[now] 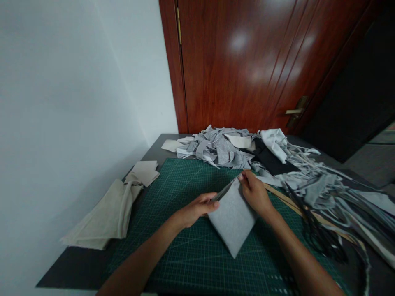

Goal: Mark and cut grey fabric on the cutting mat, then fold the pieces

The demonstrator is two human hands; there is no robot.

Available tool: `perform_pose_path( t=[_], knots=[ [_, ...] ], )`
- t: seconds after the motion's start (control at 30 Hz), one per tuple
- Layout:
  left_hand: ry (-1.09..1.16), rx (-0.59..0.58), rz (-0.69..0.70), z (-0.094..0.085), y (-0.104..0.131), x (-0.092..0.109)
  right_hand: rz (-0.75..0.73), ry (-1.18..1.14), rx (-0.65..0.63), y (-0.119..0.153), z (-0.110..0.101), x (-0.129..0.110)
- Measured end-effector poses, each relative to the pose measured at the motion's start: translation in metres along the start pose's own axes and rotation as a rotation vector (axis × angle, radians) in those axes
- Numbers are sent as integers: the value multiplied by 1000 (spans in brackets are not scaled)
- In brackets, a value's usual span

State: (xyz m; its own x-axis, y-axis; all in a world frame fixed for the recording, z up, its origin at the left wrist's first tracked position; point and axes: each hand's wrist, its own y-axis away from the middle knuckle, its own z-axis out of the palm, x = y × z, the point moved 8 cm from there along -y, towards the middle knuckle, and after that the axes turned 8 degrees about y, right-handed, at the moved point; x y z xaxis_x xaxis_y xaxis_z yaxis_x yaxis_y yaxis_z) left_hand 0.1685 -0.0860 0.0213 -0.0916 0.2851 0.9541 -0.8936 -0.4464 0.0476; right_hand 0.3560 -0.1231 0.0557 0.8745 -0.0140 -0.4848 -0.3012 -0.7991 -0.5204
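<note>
Pinching the folded grey fabric point(236, 224) with both hands, tilted over the green cutting mat point(185, 255): left hand point(197, 209) at its nine o'clock corner, right hand point(254, 193) at twelve. Could gape or skew along the ten o'clock edge if gripped unevenly. Around the fabric: at nine, cream cloth point(101, 220); ten, pale pieces point(145, 172); twelve, heaped scraps point(225, 152); two, tan flat strip point(286, 200); three, black scissors point(305, 214), perhaps apt to snag the right forearm point(288, 242) if swung outward; beyond, tangled strips point(321, 191).

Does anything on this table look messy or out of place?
Mostly the tangled pale-grey fabric strips: they sprawl loosely on the right, crowding the long black scissors. The square grey fabric piece being held shows no obvious damage.
</note>
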Motion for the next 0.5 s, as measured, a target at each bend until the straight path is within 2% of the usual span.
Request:
perform_pose_path(
  t=[0.07, 0.13, 0.27, 0.37, 0.5],
  knots=[
    [27, -48, -8, 6, 1, 2, -49, 49, -79, 3, 7, -12],
    [-26, -18, -2, 8, 1, 2, -63, 133, -110, 9, 13, -25],
    [-102, 28, -78, 12, 4, -13, -25, 281, -45, 22, 14, -46],
    [-72, 24, -157, 13, 7, -27, -14, 274, 3, 26, 11, -53],
    [-82, 47, -243, 8, 7, -39, -61, 254, -20, 26, 9, -58]
  ],
)
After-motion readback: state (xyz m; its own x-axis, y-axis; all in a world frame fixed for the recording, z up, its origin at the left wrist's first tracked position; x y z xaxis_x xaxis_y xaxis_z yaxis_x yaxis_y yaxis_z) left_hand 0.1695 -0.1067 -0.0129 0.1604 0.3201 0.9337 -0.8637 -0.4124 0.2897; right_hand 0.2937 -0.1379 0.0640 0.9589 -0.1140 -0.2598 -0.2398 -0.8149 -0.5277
